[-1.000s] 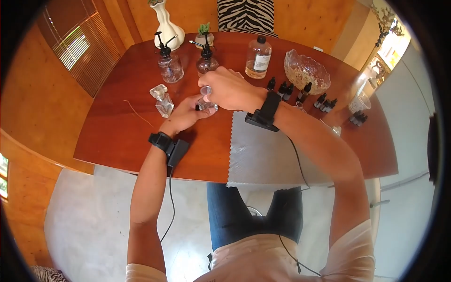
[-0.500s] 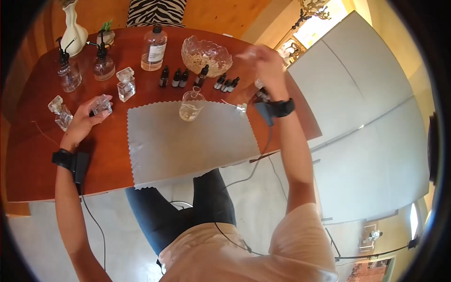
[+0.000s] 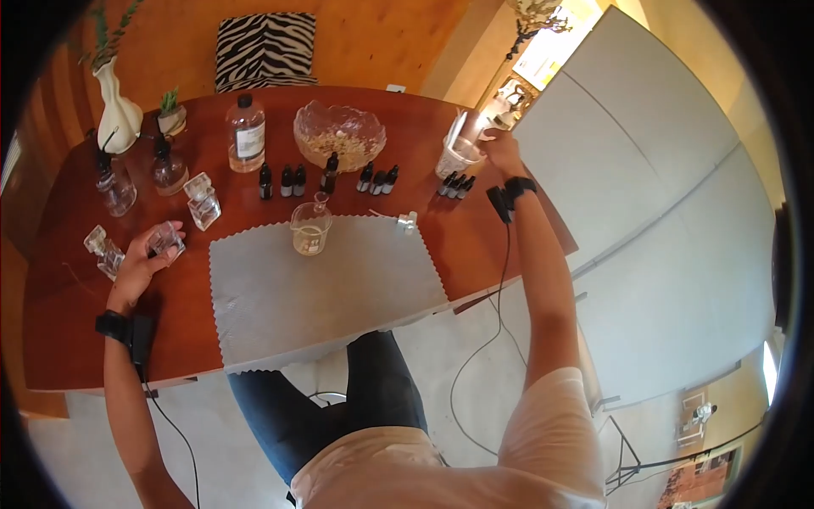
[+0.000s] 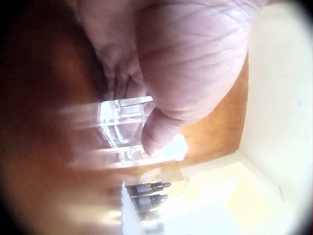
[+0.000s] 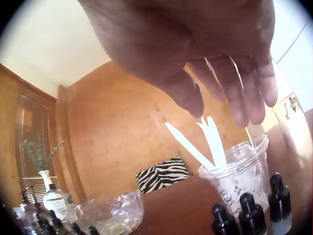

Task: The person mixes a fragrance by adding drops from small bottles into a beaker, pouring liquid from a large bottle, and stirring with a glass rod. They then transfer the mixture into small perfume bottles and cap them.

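My left hand (image 3: 136,270) grips a small clear glass bottle (image 3: 165,241) at the table's left side. In the left wrist view, the thumb (image 4: 157,133) presses against the bottle's near side. My right hand (image 3: 502,151) reaches to the far right edge, above a clear plastic cup (image 3: 459,159). White paper strips (image 5: 214,142) stick up out of that cup. In the right wrist view, the fingers point down over the rim, the thumb apart from them, with the thumb tip close to the strips. A thin stick also rises from the cup beneath the fingers.
Capped glass bottles (image 3: 203,202) flank the left hand. A beaker (image 3: 311,231) and a spray top (image 3: 407,223) sit on the grey cloth (image 3: 322,297). Dropper bottles (image 3: 293,180), a labelled bottle (image 3: 246,140), a glass bowl (image 3: 339,137) and amber-tinted spray bottles (image 3: 170,174) stand behind.
My right hand has moved away from beside the left hand, across to the cup at the far right. The left hand keeps its glass bottle. The head view has turned rightward.
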Motion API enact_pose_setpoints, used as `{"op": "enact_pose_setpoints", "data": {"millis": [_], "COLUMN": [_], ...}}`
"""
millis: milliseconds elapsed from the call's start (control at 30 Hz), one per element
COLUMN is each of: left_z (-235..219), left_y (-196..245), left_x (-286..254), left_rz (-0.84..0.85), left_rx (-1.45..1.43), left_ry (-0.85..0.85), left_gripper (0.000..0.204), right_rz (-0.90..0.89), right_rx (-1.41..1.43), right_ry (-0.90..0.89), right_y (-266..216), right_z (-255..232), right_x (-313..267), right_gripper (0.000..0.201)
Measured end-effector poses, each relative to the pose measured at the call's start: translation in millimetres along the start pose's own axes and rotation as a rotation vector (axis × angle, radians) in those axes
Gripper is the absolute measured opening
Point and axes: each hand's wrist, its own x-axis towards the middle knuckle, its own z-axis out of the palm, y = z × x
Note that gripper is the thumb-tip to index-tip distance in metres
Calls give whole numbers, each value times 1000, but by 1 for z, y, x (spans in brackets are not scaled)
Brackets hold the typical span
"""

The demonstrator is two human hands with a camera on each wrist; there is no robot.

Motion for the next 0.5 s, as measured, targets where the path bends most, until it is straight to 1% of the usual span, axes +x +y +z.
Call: {"op": "enact_pose_setpoints", "data": {"millis": [67, 100, 200, 300, 400, 433, 500], "left_z": [0, -1, -3, 0, 0, 0, 2], "left_y": [2, 0, 2, 5, 7, 8, 11], "left_x": [0, 1, 1, 0, 0, 0, -1], "left_rz": [8, 7, -33, -38, -52, -36, -13], "left_rx": [4, 9, 31, 33, 48, 60, 93], "left_ry": [3, -4, -14, -2, -3, -18, -29], "left_gripper": [50, 50, 50, 50, 50, 51, 52], "right_rz": [-74, -43, -45, -97, -347, -463, -458], "right_rx": [124, 207, 498, 457, 77, 18, -7], "right_ry": [52, -70, -472, -593, -454, -426, -480], "right_y": [4, -22, -28, -43, -82, -70, -52], "right_z": [7, -1, 5, 30, 40, 52, 64], "right_x": [-17, -45, -92, -143, -176, -173, -169], "right_gripper": [20, 23, 32, 36, 42, 48, 47]}}
